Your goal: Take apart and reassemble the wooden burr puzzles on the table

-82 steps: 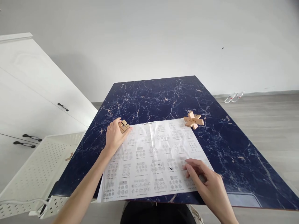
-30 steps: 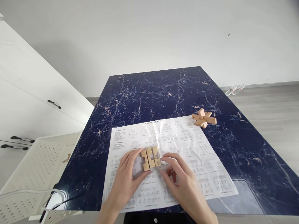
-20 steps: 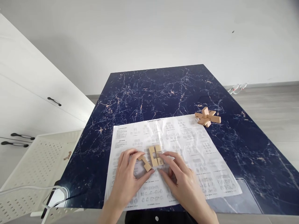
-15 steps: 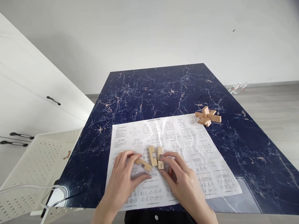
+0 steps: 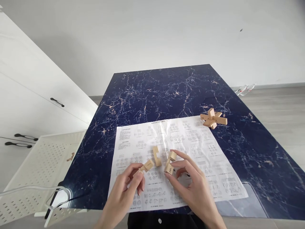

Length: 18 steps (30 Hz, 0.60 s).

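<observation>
My left hand (image 5: pixel 127 187) pinches a small notched wooden piece (image 5: pixel 147 165) just above the printed instruction sheet (image 5: pixel 190 149). My right hand (image 5: pixel 193 187) grips a second notched wooden piece (image 5: pixel 170 162) between thumb and fingers, lifted a little off the paper. A third notched wooden piece (image 5: pixel 156 156) lies loose on the sheet between the two hands. At the sheet's far right corner rests an assembled wooden cross puzzle (image 5: pixel 213 118), well away from both hands.
The sheet lies on a dark blue marbled table (image 5: pixel 162 95). A white perforated basket (image 5: pixel 35 168) with a small wooden bit inside stands at the left, beside a white cabinet (image 5: pixel 28 92). Plastic bottles (image 5: pixel 245 90) lie on the floor by the far wall.
The three pieces, earlier side by side under my fingers, have been pulled apart. Each hand has lifted one piece off the sheet; the middle piece stays on the paper.
</observation>
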### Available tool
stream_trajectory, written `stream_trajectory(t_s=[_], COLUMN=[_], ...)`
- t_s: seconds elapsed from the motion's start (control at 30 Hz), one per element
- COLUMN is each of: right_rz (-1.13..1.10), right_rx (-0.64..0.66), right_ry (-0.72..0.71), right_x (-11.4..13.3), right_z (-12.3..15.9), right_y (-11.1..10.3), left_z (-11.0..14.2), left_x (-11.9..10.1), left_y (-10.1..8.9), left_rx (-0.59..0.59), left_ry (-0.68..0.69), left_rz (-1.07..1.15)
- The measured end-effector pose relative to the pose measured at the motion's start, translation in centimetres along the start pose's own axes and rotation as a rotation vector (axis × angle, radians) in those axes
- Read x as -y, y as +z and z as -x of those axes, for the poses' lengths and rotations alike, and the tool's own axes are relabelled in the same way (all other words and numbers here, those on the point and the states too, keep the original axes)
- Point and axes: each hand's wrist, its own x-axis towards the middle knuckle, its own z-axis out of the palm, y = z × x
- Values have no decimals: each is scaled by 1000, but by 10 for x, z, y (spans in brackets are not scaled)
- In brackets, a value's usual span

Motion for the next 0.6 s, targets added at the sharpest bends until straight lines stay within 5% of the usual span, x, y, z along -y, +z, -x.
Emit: stream_trajectory(t_s=[0.27, 0.6], right_rz=[-211, -158], right_rx=[-25, -59], right_ry=[16, -90], right_x=[5, 6], right_z=[-4, -9], right_y=[-7, -9], left_z=[-7, -14], left_x=[-13, -14], left_y=[18, 30], left_rx=[103, 69], left_ry=[-35, -15], left_rz=[324, 256])
